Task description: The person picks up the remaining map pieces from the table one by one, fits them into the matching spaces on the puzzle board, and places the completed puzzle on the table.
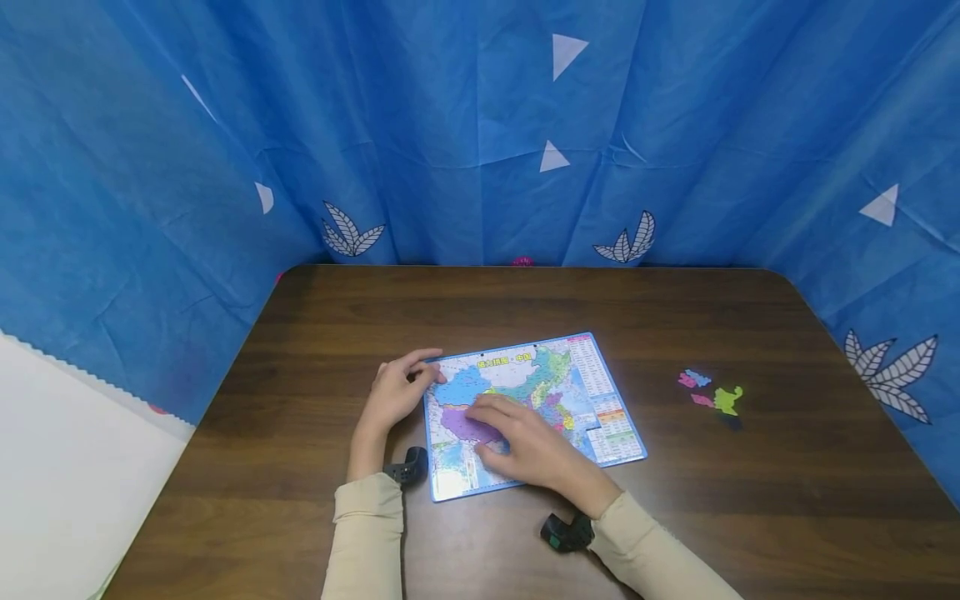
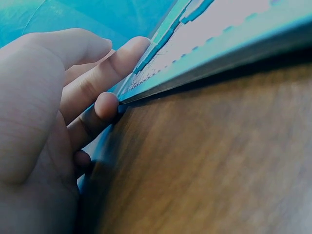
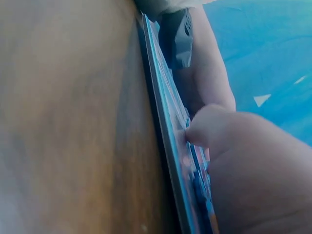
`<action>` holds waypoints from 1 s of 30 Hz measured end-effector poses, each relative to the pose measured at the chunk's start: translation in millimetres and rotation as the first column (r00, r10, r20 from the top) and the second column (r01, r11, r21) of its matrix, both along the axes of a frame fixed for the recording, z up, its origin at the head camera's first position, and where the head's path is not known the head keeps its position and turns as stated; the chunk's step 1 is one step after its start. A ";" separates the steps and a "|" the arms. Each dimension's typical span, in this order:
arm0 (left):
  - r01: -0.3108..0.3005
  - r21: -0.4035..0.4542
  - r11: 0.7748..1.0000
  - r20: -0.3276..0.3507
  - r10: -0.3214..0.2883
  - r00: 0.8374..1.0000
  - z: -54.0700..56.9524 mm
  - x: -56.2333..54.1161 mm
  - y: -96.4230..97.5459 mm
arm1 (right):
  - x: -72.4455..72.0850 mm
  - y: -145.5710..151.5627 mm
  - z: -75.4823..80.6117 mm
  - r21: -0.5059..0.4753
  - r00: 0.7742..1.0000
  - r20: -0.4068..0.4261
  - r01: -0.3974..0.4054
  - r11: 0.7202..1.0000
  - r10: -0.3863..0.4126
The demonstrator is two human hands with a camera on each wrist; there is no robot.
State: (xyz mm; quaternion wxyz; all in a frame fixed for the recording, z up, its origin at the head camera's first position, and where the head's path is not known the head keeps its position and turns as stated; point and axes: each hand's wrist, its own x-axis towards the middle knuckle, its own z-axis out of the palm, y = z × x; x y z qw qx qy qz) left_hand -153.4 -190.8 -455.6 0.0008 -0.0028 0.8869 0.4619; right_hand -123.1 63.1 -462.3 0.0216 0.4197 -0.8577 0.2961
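A map puzzle board (image 1: 611, 421) with a blue rim lies slightly turned on the table, its coloured pieces set in a map shape. My left hand (image 1: 396, 390) is at the board's far left corner, near a large blue puzzle piece (image 1: 461, 387). In the left wrist view, bent fingertips (image 2: 108, 103) rest against the board's edge. Over the lower middle of the map, my right hand (image 1: 528, 442) touches the surface with its fingers spread from the thumb, beside a large purple puzzle piece (image 1: 457, 423). The right hand covers part of the map.
On the brown table (image 1: 787, 500), right of the board, lie several loose pieces: a yellow-green piece (image 1: 726, 400), a pink piece (image 1: 702, 400), a blue piece (image 1: 699, 377) and a magenta piece (image 1: 686, 380). A blue curtain (image 1: 450, 133) hangs behind the table's far edge.
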 end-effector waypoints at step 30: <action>0.019 -0.013 1.000 -0.041 -0.020 0.999 -1.0 -1.0 -0.7 | 1.6 -4.1 -1.7 -0.032 0.997 0.074 -0.033 0.999 0.035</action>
